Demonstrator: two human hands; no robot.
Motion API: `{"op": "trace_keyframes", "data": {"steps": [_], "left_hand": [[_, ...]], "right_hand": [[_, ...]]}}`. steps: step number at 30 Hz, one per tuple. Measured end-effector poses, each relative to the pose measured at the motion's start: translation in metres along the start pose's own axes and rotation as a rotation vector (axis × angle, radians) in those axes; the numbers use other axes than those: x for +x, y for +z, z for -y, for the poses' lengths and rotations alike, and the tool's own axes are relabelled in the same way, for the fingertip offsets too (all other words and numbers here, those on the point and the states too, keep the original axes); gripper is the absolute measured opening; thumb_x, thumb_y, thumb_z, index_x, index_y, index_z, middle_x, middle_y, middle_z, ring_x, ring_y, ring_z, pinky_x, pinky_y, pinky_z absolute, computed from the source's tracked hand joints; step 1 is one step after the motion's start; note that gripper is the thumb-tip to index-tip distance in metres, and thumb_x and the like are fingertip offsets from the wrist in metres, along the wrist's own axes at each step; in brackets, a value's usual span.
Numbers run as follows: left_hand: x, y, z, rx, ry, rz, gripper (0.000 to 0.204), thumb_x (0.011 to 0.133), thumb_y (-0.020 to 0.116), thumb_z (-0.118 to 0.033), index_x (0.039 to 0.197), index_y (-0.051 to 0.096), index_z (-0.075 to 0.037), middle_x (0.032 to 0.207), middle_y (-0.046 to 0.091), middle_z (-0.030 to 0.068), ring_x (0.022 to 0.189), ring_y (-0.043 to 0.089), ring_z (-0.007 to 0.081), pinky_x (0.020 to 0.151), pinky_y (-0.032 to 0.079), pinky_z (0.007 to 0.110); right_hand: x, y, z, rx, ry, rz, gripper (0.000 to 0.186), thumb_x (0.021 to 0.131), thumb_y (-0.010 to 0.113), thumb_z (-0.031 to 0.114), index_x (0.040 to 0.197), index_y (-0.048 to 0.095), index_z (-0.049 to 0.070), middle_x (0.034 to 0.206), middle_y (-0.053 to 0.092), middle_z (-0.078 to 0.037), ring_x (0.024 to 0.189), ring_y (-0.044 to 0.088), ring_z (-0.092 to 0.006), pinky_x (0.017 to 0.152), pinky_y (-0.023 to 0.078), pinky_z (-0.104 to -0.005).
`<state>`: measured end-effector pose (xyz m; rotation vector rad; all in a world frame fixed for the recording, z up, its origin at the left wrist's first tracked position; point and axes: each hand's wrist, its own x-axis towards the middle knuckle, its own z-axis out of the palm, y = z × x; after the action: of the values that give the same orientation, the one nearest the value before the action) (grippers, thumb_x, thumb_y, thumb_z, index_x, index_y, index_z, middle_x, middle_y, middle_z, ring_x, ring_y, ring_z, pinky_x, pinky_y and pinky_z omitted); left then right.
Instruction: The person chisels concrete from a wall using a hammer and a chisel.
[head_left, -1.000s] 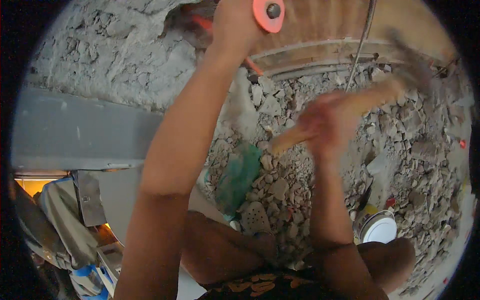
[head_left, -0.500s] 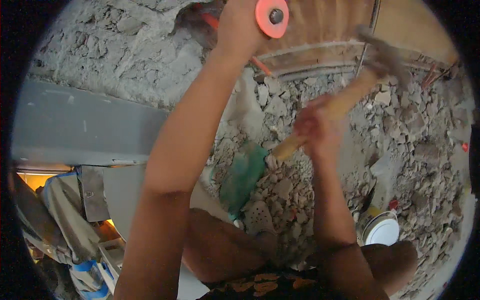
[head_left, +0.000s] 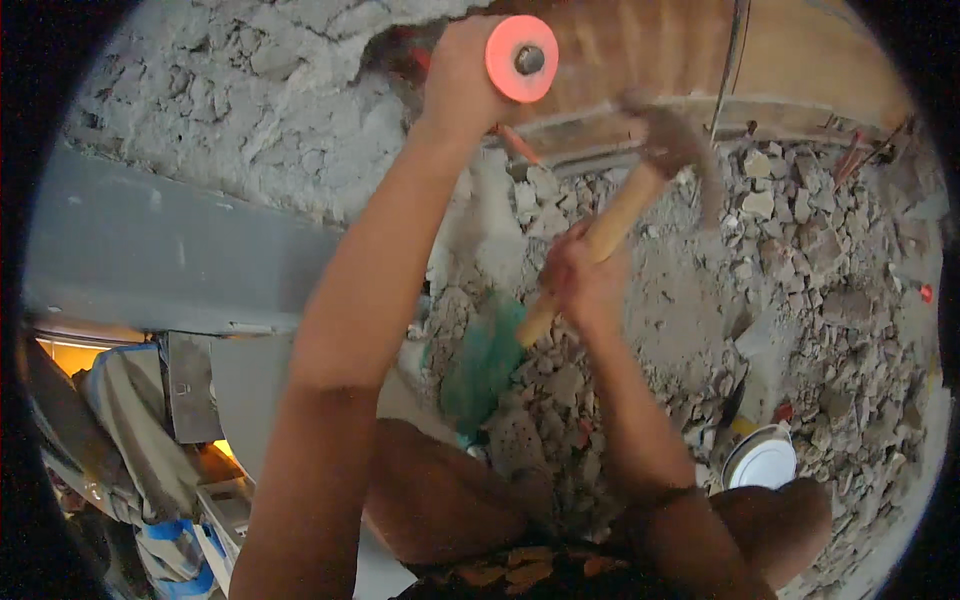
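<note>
My left hand (head_left: 462, 85) is closed around a chisel (head_left: 529, 60) with a round orange-pink hand guard, its metal striking end facing up toward me. The blade end is mostly hidden, near a hollow in the broken concrete (head_left: 290, 110). In my right hand (head_left: 590, 285) is a hammer (head_left: 628, 205), gripped along its pale wooden handle. Its dark head is smeared by motion and sits right of the chisel, a little nearer to me, not touching it.
Broken rubble (head_left: 810, 250) covers the ground to the right. A grey beam (head_left: 180, 250) runs along the left, and a brown wooden panel (head_left: 640, 50) stands at the far side. Green sheeting (head_left: 485, 365) lies near my legs. A white-lidded can (head_left: 767, 463) stands by my right knee.
The hammer and my right hand have swung left, bringing the head closer to the chisel. My left hand and the chisel have shifted slightly left and nearer in the picture.
</note>
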<state>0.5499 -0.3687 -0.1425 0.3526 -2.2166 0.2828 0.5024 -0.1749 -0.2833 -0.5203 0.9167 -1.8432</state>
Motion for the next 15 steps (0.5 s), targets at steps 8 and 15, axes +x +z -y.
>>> {"op": "trace_keyframes", "data": {"steps": [8,15], "left_hand": [[0.003,0.001,-0.003,-0.077,0.001,0.019,0.032,0.058,0.081,-0.017,0.086,0.068,-0.008,0.081,0.066,0.0105,0.078,0.061,0.0327,0.070,0.049,0.042],[-0.027,-0.018,0.007,-0.068,0.091,0.112,0.031,0.055,0.079,-0.015,0.084,0.067,-0.010,0.085,0.064,0.0091,0.081,0.060,0.0316,0.075,0.047,0.043]], "right_hand": [[-0.008,-0.026,0.123,0.502,-0.816,0.349,0.007,0.089,0.053,0.021,0.089,0.051,0.015,0.076,0.053,-0.002,0.061,0.050,-0.0182,0.060,0.044,-0.0376],[-0.031,0.003,-0.046,-0.167,-0.034,0.254,0.009,0.083,0.060,0.013,0.079,0.060,0.004,0.068,0.059,-0.002,0.060,0.053,-0.0114,0.056,0.044,-0.0295]]}}
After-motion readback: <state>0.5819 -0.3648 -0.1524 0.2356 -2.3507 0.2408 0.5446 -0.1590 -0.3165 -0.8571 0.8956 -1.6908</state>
